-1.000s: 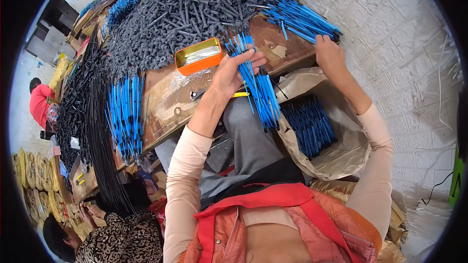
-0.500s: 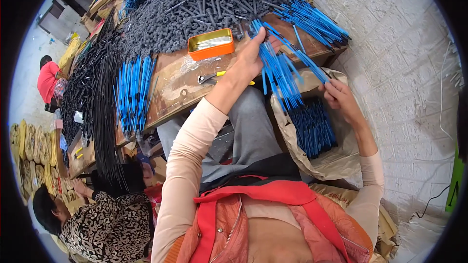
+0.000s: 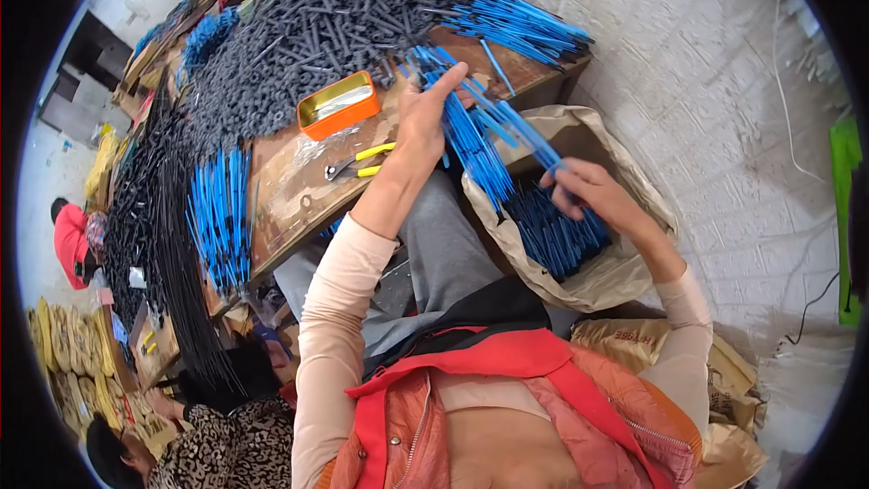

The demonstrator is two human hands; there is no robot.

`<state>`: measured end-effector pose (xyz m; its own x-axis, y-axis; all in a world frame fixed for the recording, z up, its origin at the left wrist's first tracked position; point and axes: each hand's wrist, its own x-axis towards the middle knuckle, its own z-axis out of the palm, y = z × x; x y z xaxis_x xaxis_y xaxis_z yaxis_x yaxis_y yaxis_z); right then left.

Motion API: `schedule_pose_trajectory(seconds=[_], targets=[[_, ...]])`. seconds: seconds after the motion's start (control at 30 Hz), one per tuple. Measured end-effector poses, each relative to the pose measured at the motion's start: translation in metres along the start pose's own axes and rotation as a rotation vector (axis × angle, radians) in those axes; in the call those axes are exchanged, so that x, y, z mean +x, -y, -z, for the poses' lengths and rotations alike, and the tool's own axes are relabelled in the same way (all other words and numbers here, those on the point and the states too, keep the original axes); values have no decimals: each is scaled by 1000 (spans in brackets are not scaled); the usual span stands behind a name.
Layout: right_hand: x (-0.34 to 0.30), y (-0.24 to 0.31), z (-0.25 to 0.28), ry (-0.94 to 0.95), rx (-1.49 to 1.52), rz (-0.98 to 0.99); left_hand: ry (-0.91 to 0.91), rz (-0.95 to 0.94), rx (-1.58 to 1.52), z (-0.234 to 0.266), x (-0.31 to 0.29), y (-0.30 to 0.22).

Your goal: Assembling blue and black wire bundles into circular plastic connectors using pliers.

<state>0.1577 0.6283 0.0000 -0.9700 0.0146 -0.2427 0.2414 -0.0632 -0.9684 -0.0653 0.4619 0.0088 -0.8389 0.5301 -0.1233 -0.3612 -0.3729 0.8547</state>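
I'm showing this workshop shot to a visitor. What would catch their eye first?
Probably the bundle of blue sticks fanned out at centre, held in the left hand over the wooden table. The right hand holds a few over an open sack of more. Behind, a big heap of dark grey sticks surrounds an orange tin.

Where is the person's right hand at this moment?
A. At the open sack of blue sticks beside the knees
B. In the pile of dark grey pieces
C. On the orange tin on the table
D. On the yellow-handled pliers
A: the right hand is over the open tan sack, touching the blue sticks in it, while the left hand holds a fan of blue sticks at the table edge.
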Motion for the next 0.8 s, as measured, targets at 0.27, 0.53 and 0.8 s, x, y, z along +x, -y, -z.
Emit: schedule_pose_trajectory(seconds=[0.27, 0.53, 0.8], targets=[[108, -18, 113, -592, -986, 611, 160, -16, -98, -2, -75, -38], [187, 5, 107, -631, -1292, 486, -78, -79, 195, 84, -197, -118], [218, 23, 62, -683, -1594, 453, -208, 12, 242, 153, -166, -91]])
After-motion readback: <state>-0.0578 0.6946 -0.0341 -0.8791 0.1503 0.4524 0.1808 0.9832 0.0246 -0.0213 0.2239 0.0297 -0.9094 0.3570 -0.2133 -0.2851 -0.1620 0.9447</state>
